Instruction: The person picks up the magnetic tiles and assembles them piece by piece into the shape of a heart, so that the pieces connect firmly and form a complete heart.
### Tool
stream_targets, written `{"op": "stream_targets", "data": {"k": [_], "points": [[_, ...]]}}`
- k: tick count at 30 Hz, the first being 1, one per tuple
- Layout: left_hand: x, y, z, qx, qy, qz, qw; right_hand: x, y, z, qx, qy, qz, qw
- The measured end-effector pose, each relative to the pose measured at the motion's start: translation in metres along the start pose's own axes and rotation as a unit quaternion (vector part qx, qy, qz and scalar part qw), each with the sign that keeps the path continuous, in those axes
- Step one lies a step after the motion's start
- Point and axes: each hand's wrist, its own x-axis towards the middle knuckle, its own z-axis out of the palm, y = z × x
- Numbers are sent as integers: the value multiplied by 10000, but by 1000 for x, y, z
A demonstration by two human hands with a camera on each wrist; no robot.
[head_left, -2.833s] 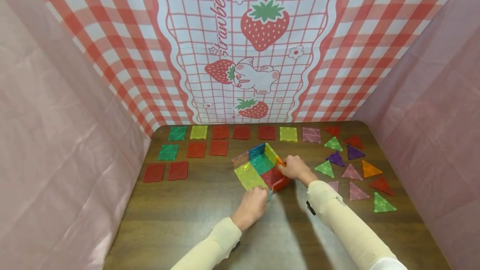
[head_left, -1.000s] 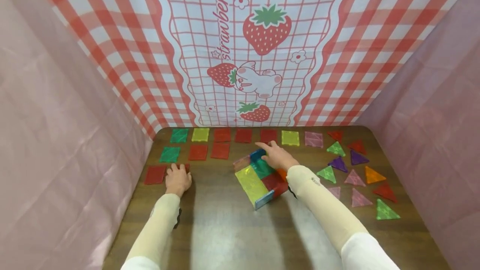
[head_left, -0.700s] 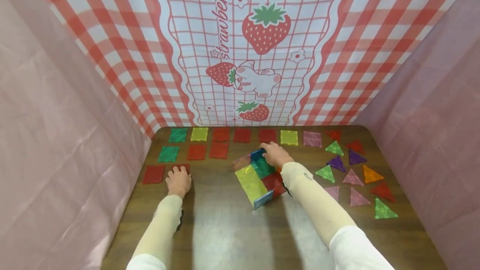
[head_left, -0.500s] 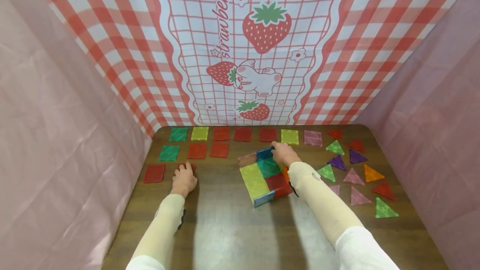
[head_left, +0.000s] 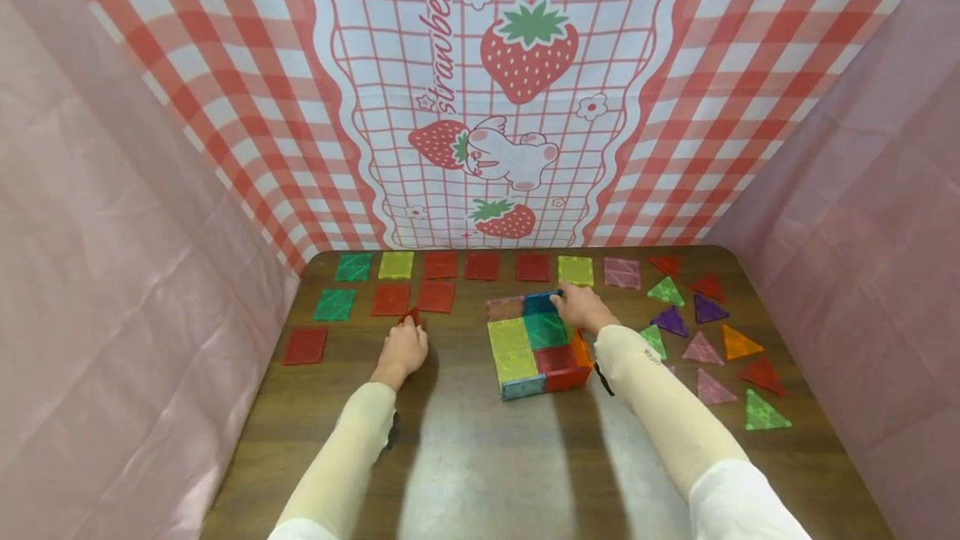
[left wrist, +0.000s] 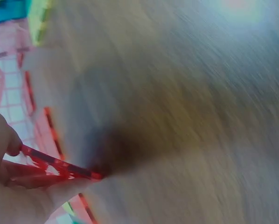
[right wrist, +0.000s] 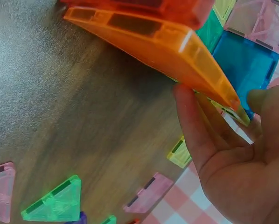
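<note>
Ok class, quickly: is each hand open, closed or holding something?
Left hand: holding a red tile.
Right hand: pinching the tile box at its far corner.

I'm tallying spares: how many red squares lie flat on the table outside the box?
6: far row, third red square from left, fourth, fifth; next row, second, third; nearer left, one. Excludes the tile in the left hand; others may be hidden.

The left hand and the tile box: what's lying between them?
Only bare wood-grain table, partly shaded, lies between the left hand, which holds a red tile, and the tile box; the head view shows this.
</note>
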Motion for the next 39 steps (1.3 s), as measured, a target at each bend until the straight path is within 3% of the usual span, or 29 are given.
{"op": "stream_targets", "data": {"k": [7, 22, 32, 39], "points": [[-4, 26, 7, -362, -159, -65, 9992, -4, 8, 6, 221, -138, 189, 9995], [-11, 71, 32, -1073, -474, 583, 9914, -6, 10, 6, 286, -81, 202, 9994], [-12, 89, 44, -1407, -638, 825, 9845, -4, 10, 9, 284, -63, 226, 9993], [-10, 94, 48, -1742, -631, 638, 9806, -5, 11, 9, 287, -68, 200, 9994]]}}
